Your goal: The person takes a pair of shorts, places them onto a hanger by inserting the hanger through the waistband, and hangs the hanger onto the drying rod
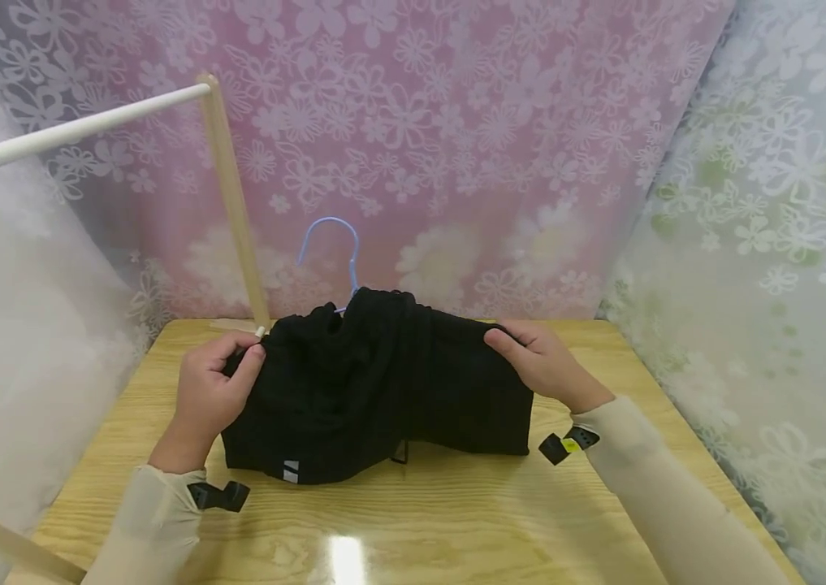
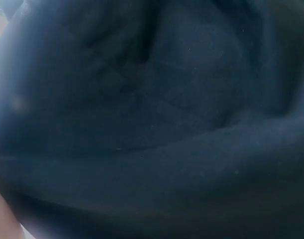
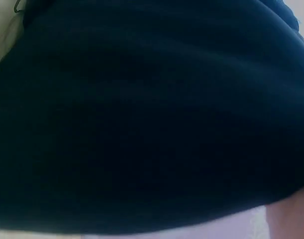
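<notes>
Black shorts (image 1: 354, 390) with a drawstring and a small white mark near one lower edge hang bunched over the tabletop. A light blue hanger (image 1: 354, 272) shows its hook above the cloth, its lower part hidden behind it. My left hand (image 1: 211, 386) pinches the upper left corner between thumb and fingers. At the upper right edge, my right hand (image 1: 540, 366) grips the fabric, thumb in front and fingers behind. Dark cloth (image 2: 142, 109) fills most of the left wrist view, and cloth (image 3: 152, 124) likewise covers the right wrist view.
A rack with a white rail (image 1: 76, 134) and a wooden post (image 1: 233, 195) stands at the left. Beneath is a wood-grain table (image 1: 456, 520). Floral curtains (image 1: 456, 162) close off the back and the right side.
</notes>
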`<act>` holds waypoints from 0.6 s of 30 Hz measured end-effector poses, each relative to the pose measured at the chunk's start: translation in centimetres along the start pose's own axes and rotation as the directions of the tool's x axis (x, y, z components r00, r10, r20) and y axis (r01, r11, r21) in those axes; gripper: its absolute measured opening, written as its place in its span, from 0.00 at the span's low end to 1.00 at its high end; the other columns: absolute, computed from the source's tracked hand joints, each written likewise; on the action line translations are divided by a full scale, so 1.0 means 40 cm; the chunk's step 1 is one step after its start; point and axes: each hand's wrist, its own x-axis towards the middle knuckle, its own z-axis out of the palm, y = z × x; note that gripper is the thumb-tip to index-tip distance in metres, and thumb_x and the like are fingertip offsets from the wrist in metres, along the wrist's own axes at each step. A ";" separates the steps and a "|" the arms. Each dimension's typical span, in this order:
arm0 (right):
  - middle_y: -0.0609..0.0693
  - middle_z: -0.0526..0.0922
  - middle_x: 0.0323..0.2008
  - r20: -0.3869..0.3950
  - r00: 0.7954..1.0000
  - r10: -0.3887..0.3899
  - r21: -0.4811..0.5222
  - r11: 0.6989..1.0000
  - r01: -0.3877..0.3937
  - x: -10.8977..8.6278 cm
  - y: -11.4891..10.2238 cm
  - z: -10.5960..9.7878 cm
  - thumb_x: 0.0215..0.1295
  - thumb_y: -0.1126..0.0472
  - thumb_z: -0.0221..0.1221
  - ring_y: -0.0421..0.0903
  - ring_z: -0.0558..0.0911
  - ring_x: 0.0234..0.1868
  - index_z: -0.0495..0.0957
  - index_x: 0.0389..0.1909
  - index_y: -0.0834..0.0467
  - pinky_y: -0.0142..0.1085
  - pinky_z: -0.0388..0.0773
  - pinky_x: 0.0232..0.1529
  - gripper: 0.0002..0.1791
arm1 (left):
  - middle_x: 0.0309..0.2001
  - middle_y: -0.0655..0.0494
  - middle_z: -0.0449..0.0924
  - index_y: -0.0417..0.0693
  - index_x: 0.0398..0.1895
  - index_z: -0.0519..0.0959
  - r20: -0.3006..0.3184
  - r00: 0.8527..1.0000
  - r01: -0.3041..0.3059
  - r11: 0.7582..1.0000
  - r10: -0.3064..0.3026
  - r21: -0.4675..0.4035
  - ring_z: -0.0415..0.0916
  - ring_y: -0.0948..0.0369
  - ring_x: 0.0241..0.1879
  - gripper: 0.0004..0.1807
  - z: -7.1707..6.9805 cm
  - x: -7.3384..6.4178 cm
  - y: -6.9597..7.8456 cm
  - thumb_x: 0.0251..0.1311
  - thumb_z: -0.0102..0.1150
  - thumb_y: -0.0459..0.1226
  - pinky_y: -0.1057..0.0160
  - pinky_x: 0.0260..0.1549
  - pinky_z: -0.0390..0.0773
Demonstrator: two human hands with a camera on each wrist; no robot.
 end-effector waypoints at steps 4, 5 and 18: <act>0.45 0.64 0.22 -0.144 0.989 0.041 -0.009 0.999 -0.043 0.001 -0.005 0.004 0.83 0.60 0.49 0.42 0.69 0.25 0.74 0.30 0.58 0.36 0.67 0.32 0.16 | 0.48 0.41 0.82 0.35 0.54 0.81 0.017 0.998 0.053 0.998 -0.052 -0.036 0.74 0.71 0.47 0.15 -0.002 0.002 0.001 0.64 0.60 0.26 0.73 0.52 0.69; 0.45 0.64 0.21 -0.180 0.983 0.039 -0.012 0.999 -0.042 0.002 -0.004 0.005 0.83 0.61 0.49 0.42 0.68 0.23 0.73 0.29 0.59 0.35 0.67 0.31 0.17 | 0.53 0.41 0.80 0.35 0.59 0.78 0.023 0.997 0.072 0.996 -0.071 -0.042 0.73 0.69 0.52 0.18 -0.003 0.003 0.002 0.65 0.59 0.27 0.72 0.57 0.67; 0.46 0.59 0.17 -0.465 0.880 -0.103 -0.071 0.994 0.079 0.040 -0.003 0.036 0.77 0.71 0.54 0.42 0.59 0.16 0.71 0.21 0.62 0.35 0.59 0.21 0.18 | 0.78 0.37 0.57 0.44 0.82 0.52 0.287 0.827 0.505 0.863 -0.483 -0.006 0.54 0.41 0.78 0.35 0.006 0.003 -0.007 0.80 0.50 0.45 0.37 0.74 0.53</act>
